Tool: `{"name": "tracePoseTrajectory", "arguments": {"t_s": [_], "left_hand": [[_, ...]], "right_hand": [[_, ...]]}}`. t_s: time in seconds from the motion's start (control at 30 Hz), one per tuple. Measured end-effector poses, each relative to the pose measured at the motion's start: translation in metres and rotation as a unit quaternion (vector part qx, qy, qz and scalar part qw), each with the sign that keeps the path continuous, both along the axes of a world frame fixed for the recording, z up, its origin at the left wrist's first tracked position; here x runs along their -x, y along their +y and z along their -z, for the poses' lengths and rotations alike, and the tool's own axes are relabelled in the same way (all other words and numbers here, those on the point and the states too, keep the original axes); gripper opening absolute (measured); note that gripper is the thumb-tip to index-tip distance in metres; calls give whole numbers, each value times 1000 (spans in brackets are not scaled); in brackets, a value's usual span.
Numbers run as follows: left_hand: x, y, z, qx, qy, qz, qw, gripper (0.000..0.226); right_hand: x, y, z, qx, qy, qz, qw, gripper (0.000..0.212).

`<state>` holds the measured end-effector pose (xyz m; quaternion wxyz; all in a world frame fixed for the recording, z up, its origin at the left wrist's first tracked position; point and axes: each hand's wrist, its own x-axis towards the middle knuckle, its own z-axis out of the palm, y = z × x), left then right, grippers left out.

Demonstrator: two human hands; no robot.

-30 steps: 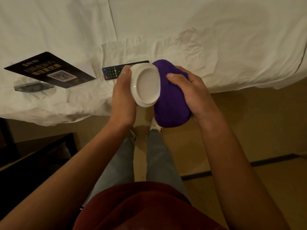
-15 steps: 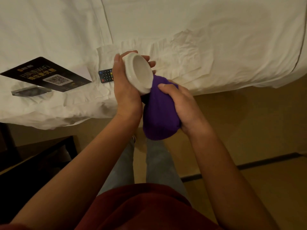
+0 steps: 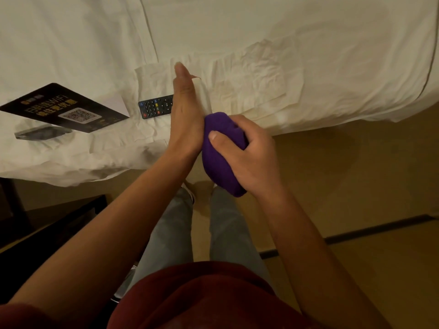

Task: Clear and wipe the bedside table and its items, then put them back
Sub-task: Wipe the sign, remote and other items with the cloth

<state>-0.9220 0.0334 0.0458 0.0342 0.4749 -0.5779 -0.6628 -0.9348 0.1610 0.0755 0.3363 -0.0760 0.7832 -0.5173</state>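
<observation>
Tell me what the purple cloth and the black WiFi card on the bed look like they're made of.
Purple cloth: soft, matte fabric, probably microfibre or terry; it bunches in the right hand. WiFi card: flat and stiff with a slight sheen, likely coated card or plastic.

Dim, warm yellowish light. White bedsheet is lit brightest; lower left corner is lost in deep shadow. Soft shadows are cast on the floor. Slight softness overall; wide-angle bending is seen at the edges.
</observation>
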Motion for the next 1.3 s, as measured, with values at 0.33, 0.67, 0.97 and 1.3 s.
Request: {"name": "tracePoseTrajectory", "arguments": {"t_s": [0.33, 0.67, 0.97, 1.3], "left_hand": [[-18, 17, 4, 136, 15, 225, 965, 65], [-28, 17, 1, 259, 98, 159, 948, 46], [-17, 11, -3, 211, 100, 74, 970, 41], [-16, -10, 13, -95, 14, -55, 994, 17]], "right_hand": [[39, -9, -4, -184, 215, -46, 958, 35], [63, -16, 6, -167, 80, -70, 980, 24], [38, -7, 3, 4, -86, 13, 996, 14], [32, 10, 6, -9, -67, -44, 997, 10]]}}
